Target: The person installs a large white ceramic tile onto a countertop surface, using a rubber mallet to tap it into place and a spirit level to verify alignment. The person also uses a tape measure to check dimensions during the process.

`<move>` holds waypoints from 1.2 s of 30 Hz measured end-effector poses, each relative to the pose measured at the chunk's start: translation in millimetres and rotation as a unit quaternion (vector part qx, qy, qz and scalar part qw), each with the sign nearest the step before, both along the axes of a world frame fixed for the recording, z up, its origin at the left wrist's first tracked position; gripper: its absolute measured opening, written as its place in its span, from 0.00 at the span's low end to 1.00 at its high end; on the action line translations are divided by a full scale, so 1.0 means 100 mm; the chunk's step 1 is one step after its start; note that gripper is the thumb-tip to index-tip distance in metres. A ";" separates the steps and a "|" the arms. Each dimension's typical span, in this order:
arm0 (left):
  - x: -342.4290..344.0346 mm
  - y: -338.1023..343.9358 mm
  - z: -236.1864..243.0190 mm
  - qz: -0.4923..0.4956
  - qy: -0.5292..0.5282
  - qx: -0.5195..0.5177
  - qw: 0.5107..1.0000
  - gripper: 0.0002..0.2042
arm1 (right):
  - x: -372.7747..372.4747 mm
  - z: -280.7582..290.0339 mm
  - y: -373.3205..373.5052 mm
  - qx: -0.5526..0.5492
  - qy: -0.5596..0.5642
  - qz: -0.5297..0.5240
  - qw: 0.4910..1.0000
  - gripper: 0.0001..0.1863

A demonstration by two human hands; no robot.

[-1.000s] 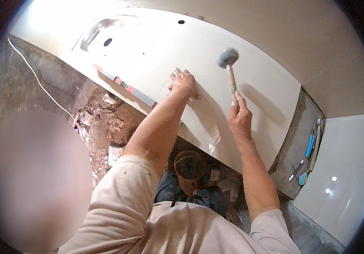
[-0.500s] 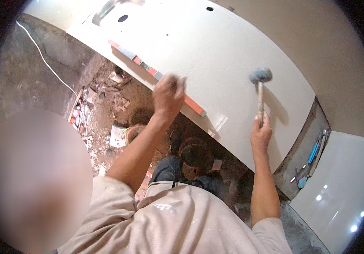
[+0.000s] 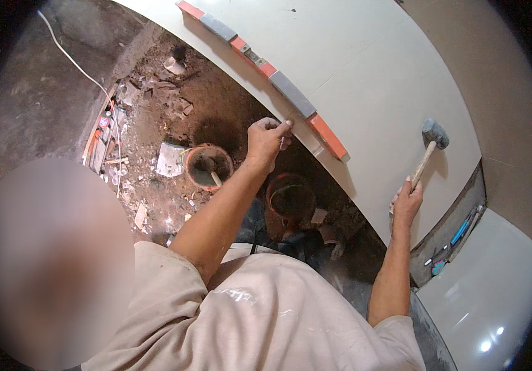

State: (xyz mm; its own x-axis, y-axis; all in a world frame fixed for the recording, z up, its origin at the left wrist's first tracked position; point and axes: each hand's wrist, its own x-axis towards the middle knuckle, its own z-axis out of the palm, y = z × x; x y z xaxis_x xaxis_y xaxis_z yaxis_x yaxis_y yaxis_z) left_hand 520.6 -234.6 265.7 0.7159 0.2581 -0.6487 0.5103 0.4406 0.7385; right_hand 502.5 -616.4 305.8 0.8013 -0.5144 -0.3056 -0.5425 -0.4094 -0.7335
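Observation:
My right hand (image 3: 407, 201) is closed round the wooden handle of a rubber mallet (image 3: 434, 133). Its dark grey head is over the right part of a large pale tile surface (image 3: 371, 86). Along the surface's near left edge lies an orange and grey spirit level (image 3: 292, 94), set at a slant. Just off that edge, beside the level's lower half, my left hand (image 3: 267, 143) has thumb and forefinger pinched together. Whether anything small sits between those fingertips, I cannot make out.
Below the tile's edge, two buckets (image 3: 209, 168) stand on rubble-strewn ground, one with a handle sticking out. A white cable (image 3: 77, 67) runs down at the left. Blue-handled tools (image 3: 460, 232) lie in a gap at right, beside a glossy tile (image 3: 485, 287). A blurred oval covers the lower left.
The view has shifted, and the level now appears higher and further right. My left hand has drawn back from over the level to beside the edge. The mallet has moved rightward, still in my right hand.

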 end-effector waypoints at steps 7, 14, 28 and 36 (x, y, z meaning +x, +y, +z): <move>0.07 0.11 0.08 -0.065 -0.023 0.074 0.995 0.15 | 0.02 -0.27 -0.13 -0.118 0.025 0.031 0.992 0.27; 0.03 0.36 0.51 -0.094 -0.084 0.275 0.953 0.16 | 0.01 -0.55 -0.28 -0.282 -0.101 0.090 0.950 0.22; 4.41 -1.42 0.43 -0.645 -0.294 0.590 0.387 0.49 | 0.03 0.04 0.11 -0.161 0.025 0.032 0.986 0.25; 4.64 -1.58 0.57 -0.695 -0.277 0.537 0.389 0.51 | -0.01 0.03 0.07 -0.101 0.001 0.004 0.995 0.27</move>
State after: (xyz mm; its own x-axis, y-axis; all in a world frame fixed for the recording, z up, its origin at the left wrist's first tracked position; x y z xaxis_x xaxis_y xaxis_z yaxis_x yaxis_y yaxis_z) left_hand 984.2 -393.1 322.8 0.6010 -0.7196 -0.3477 -0.6646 -0.6917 0.2826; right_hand 501.6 -609.6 309.3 0.8054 -0.5589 -0.1976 -0.5395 -0.5531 -0.6348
